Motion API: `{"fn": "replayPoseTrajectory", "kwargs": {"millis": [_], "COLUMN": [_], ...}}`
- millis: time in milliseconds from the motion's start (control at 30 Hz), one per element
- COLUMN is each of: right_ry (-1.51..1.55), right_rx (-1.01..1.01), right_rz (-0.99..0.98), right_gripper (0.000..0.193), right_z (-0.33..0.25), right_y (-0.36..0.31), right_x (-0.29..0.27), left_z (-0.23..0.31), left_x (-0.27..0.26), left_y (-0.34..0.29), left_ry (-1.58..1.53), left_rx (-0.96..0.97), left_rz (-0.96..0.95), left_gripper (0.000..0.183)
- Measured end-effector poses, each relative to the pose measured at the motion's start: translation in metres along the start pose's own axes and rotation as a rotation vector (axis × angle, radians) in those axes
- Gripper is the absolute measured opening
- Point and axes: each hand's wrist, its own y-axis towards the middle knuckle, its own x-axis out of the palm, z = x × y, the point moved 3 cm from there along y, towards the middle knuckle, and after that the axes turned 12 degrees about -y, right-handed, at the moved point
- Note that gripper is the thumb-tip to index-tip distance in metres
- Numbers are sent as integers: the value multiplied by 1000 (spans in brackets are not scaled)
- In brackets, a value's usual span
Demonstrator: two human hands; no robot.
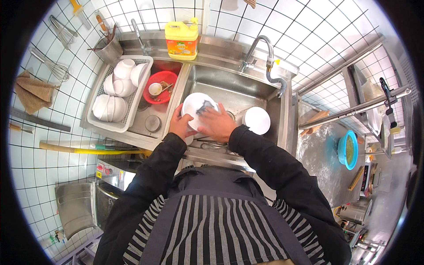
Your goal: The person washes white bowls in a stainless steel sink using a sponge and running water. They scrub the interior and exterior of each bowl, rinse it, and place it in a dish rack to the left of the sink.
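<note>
One white plate (194, 106) sits tilted over the steel sink (229, 90) at the centre of the frame, held between both hands. The left hand (180, 126) has its grip clenched on the plate's lower left rim. The right hand (217, 123) presses a dark scouring pad (205, 106) flat against the plate's face, fingers spread over it. Just right of the hands, a second white plate (257, 120) lies in the basin under the curved tap (260, 51). Left of the plate, a red bowl (160, 87) holds scraps, and beside it a white rack (99, 121) carries stacked white bowls (119, 84). A yellow detergent jug (181, 41) stands on the ledge above.
</note>
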Motion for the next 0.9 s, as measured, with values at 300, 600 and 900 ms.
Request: {"fn": "replayPoseTrajectory", "kwargs": {"millis": [300, 600, 900], "right_ry": [475, 681, -382], "right_rx": [-74, 196, -228], "right_rz": [-307, -451, -193], "right_gripper": [55, 46, 43], "right_z": [-26, -35, -21], "right_y": [-10, -13, -22], "right_x": [-29, -20, -11], "left_z": [10, 1, -2], "left_x": [6, 8, -9], "left_y": [16, 33, 46], "left_ry": [-52, 110, 58], "left_rx": [103, 158, 42], "left_rz": [-116, -187, -295], "left_gripper": [70, 64, 64]}}
